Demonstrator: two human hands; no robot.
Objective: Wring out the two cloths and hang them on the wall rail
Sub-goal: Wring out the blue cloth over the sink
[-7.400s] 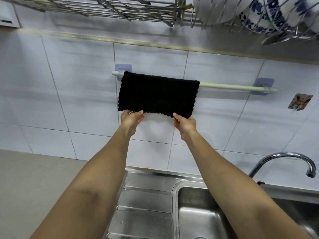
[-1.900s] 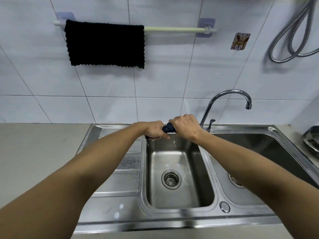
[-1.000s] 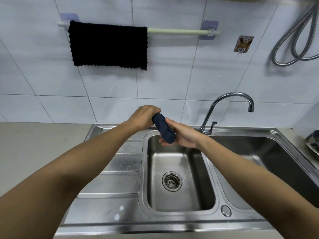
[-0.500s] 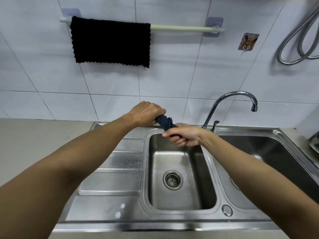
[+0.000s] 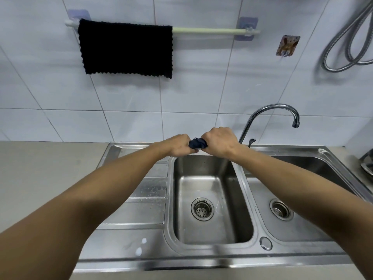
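A black knitted cloth (image 5: 126,48) hangs flat over the left half of the pale green wall rail (image 5: 203,30). A dark blue cloth (image 5: 197,143), twisted into a tight roll, is held above the back edge of the left sink basin (image 5: 212,190). My left hand (image 5: 177,145) is fisted around its left end and my right hand (image 5: 219,141) around its right end, knuckles up. Only a short bunched piece of the blue cloth shows between the two fists.
A curved chrome tap (image 5: 268,118) rises just right of my right hand. A second basin (image 5: 314,178) lies to the right, a ribbed drainboard (image 5: 145,190) to the left. A metal hose (image 5: 351,47) loops on the wall at the upper right. The rail's right half is bare.
The black cloth was hung on the rail. Since then both hands have kept twisting the blue cloth over the basin; my right hand has turned from palm up to knuckles up.
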